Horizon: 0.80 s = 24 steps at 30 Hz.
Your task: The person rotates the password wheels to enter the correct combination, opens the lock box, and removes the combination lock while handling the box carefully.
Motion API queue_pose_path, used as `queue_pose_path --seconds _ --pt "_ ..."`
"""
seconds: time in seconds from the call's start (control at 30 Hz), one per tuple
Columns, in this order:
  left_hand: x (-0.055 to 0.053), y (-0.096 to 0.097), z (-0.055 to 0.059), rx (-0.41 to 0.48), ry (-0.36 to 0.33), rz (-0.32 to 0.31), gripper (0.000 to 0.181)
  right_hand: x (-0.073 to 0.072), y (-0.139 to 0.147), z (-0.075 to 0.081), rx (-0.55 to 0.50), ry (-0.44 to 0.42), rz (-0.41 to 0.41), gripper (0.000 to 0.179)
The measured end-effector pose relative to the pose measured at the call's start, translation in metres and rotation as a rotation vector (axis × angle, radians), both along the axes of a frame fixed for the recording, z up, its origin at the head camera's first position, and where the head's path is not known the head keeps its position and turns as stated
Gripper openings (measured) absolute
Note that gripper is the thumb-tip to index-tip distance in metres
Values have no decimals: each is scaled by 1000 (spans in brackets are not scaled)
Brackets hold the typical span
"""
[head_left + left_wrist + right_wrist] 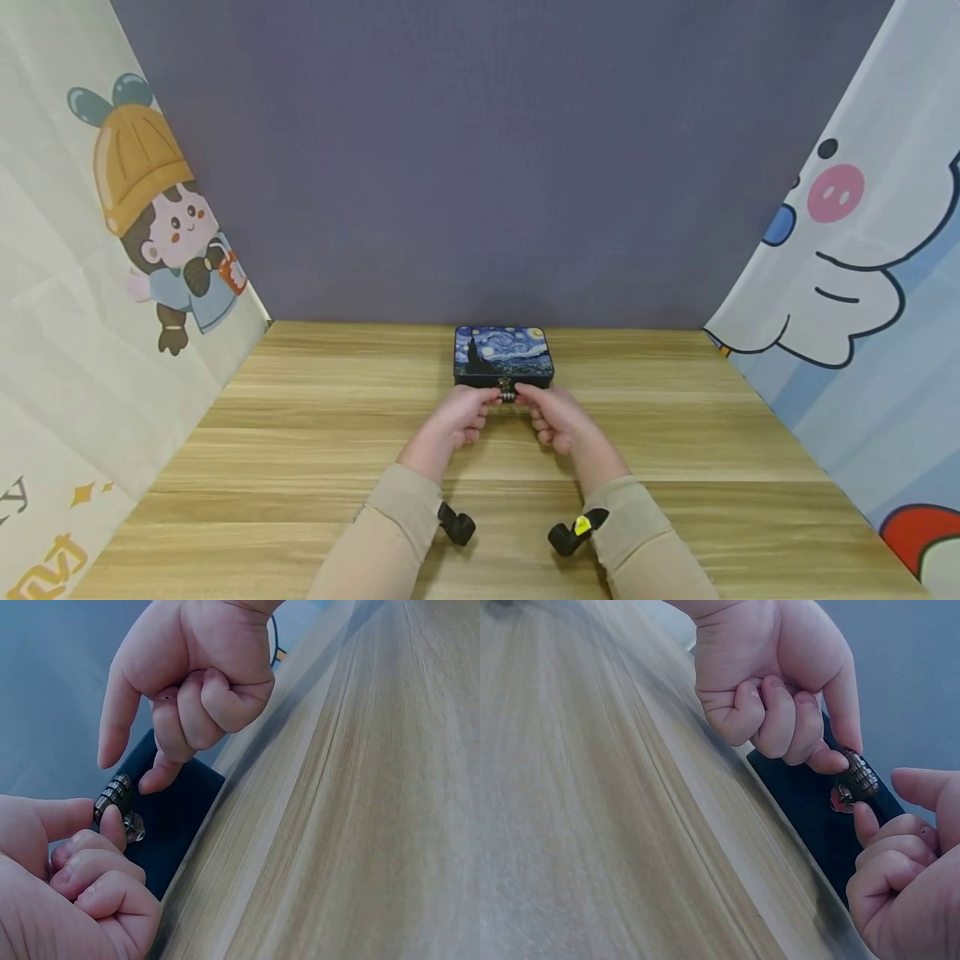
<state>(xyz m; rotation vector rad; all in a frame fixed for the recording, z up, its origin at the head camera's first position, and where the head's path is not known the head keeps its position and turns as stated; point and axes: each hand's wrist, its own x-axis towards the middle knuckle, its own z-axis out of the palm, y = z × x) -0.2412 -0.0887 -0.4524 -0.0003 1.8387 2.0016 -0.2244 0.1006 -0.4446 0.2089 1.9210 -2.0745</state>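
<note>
A small dark box (504, 352) with a swirling night-sky painting on its lid sits at the far middle of the table, lid down. From the latch (841, 799) on its front hangs a small combination padlock (112, 793) with several number dials. My left hand (463, 414) pinches one end of the padlock between thumb and index finger, its other fingers curled. Beside the opposite end is my right hand (558, 417), thumb and index finger (865, 823) spread apart with nothing between them. Its other fingers are folded in.
The wood-grain table (337, 467) reaches back to a grey panel (487, 167). Cartoon-printed white curtains (60, 292) stand at both sides. A black wrist camera (456, 525) is strapped at each sleeve cuff.
</note>
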Motion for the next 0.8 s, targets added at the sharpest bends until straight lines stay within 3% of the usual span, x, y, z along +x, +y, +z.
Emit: queue_pose_path --seconds 0.47,0.8 --pt "1 1 1 -61 18 -17 35 -2 -2 -4 26 35 15 25" --pt "1 2 2 -76 22 -19 35 -2 -5 -6 -21 22 2 22"
